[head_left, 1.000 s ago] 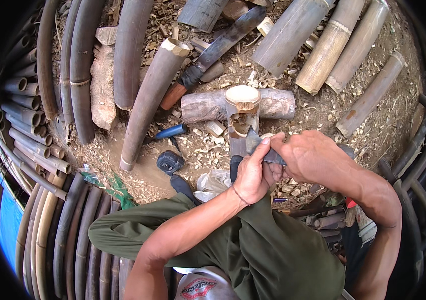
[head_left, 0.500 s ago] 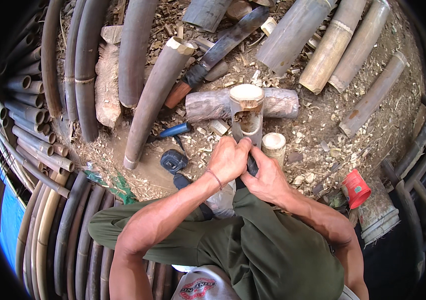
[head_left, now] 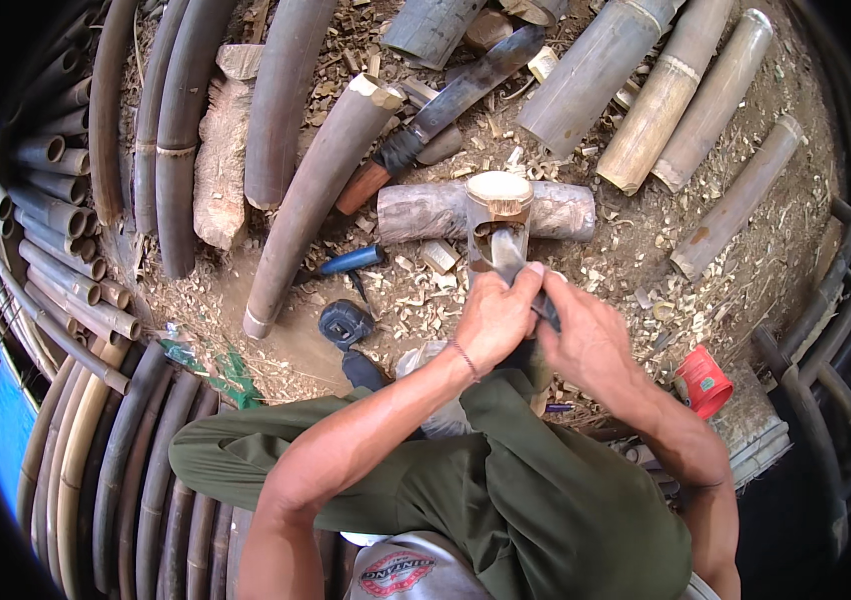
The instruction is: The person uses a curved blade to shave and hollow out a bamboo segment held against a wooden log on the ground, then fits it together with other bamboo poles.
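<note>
A short bamboo section [head_left: 499,200] with an opening cut in its side rests against a wooden log [head_left: 416,212]. Into that opening goes the blade of a knife [head_left: 509,252]. My left hand [head_left: 494,318] is closed at the near end of the bamboo, its thumb by the knife's back; its grip is on the bamboo's lower part. My right hand [head_left: 588,335] is wrapped around the knife's dark handle, whose butt shows between the two hands. The blade's tip is hidden inside the bamboo.
A large knife [head_left: 476,85] with a dark blade lies beyond the log. A blue-handled tool [head_left: 348,261] and a tape measure [head_left: 346,322] sit to the left. Thick bamboo poles [head_left: 331,190] surround the shavings-strewn ground. A red cup [head_left: 704,381] is at right.
Both hands have shifted right, and the knife has turned so its blade shows broad inside the opening. My right hand now covers the spot where a pale cut bamboo piece stood.
</note>
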A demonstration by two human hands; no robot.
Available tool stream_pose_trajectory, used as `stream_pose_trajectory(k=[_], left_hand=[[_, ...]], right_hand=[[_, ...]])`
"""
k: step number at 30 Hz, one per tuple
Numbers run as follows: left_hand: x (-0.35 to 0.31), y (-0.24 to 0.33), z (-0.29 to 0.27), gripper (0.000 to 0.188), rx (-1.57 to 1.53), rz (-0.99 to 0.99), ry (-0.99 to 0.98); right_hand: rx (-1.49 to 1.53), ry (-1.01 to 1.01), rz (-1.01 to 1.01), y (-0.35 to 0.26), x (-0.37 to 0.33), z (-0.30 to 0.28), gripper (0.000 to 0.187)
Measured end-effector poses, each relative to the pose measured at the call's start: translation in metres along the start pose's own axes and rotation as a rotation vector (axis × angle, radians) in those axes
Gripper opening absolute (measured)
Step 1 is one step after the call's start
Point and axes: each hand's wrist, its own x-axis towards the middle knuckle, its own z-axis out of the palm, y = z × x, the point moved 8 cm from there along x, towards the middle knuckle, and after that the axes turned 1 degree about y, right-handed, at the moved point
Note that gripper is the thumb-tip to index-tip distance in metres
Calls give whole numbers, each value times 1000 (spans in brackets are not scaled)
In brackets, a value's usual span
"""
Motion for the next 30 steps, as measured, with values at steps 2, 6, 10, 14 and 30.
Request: stream_pose_trajectory(k=[2,6,10,14,30], left_hand=[[0,8,17,47,-243,23,-35],[-5,16,21,43,-700,38,-61],[-6,16,24,42,-1019,-1,-186],[-10,25,24,40,-1128,28,-211],[-3,34,20,46,-1326,99,-361]], right_hand=[[-268,18,-143,-6,15,-32,45],[-613,-209,-306,-40,43,-50,38],[-712,-292,-434,-70,53,-52,19],[-785,-318,-522,-76,60,-51,19],[-1050,-347,-685,-122,90,-39,14]])
